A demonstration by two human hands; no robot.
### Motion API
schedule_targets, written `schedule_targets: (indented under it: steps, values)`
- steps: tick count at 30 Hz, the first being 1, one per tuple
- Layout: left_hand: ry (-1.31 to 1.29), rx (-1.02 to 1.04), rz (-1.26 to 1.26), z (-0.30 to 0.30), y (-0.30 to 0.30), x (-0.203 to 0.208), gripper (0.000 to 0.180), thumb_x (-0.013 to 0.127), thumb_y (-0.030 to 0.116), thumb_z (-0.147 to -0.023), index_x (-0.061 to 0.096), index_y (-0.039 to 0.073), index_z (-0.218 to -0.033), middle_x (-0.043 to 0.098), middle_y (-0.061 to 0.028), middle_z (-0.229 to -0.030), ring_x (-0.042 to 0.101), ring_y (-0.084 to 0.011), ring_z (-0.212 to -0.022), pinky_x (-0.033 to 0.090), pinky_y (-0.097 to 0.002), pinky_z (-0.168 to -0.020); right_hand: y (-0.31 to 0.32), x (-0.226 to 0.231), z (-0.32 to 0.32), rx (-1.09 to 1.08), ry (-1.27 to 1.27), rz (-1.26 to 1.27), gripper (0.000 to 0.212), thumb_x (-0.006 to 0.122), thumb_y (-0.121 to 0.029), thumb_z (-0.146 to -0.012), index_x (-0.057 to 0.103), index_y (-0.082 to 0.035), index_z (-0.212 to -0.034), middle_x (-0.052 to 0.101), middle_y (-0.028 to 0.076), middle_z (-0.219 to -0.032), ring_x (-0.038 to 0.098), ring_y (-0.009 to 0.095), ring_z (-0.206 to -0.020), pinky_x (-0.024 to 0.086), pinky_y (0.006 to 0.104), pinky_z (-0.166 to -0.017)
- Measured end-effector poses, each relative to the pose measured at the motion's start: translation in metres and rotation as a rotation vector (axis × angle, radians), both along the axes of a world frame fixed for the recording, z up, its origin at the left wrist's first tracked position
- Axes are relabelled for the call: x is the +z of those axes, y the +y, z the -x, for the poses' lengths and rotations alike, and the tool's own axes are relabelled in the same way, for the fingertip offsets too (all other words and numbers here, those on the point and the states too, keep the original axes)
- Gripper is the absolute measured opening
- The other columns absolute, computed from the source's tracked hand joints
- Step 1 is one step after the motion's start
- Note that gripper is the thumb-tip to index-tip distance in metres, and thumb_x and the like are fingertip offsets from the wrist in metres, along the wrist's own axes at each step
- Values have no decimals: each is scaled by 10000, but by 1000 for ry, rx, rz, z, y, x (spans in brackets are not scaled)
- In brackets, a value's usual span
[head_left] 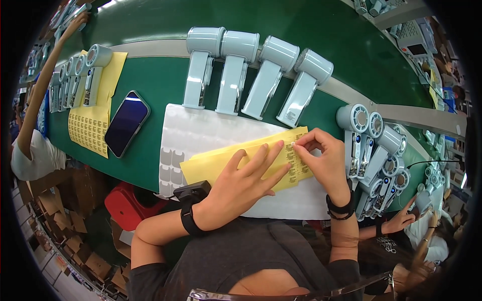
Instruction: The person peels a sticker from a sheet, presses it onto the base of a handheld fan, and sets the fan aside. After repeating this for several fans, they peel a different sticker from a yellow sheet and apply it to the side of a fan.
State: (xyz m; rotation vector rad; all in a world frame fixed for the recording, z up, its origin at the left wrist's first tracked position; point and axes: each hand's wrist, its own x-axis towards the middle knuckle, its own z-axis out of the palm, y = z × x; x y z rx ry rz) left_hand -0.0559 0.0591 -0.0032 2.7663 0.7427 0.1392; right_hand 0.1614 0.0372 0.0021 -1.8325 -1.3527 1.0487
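Note:
My left hand (241, 183) lies flat with fingers spread on a yellow sheet of small stickers (216, 161), pressing it onto a white backing sheet (201, 131) on the green bench. My right hand (324, 158) pinches a small sticker at the yellow sheet's right end (297, 150), thumb and forefinger together. Four pale blue handheld fans (253, 75) lie in a row just beyond the white sheet.
A dark phone (126, 123) lies left of the white sheet. Another yellow sticker sheet (93, 128) and more fans (80, 80) sit at far left near another person's arm (42, 90). Several fans (376, 150) are piled at right, beside another person's hand (399, 220). Cardboard boxes lie below.

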Motion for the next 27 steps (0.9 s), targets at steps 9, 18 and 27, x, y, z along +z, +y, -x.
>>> schedule_targets:
  steps: [9, 18, 27]
  values:
    - [-41, -50, 84, -1, 14, 3, 642, 746, 427, -738, 545, 274, -1327, 321, -75, -1567, 433, -205, -1192, 435, -376, -894, -6, 11, 0, 178, -160, -155, 86, 715, 46, -780, 637, 14, -797, 657, 54, -805, 626, 109, -680, 505, 242, -631]
    - [-57, -59, 50, 1, 9, 0, 637, 733, 431, -752, 513, 276, -1330, 301, -98, -1576, 403, -205, -1239, 420, -398, -925, 46, 27, 18, -181, 381, -57, 127, 722, 4, -829, 596, -17, -818, 644, 18, -800, 602, 70, -714, 485, 211, -663]
    - [-97, -21, 22, 3, 3, -11, 549, 713, 438, -796, 528, 274, -1286, 432, -100, -1453, 388, -211, -1273, 399, -420, -969, 64, -1, 55, -118, 38, -103, 148, 746, -65, -824, 608, -29, -783, 625, -15, -736, 544, 48, -672, 430, 210, -614]
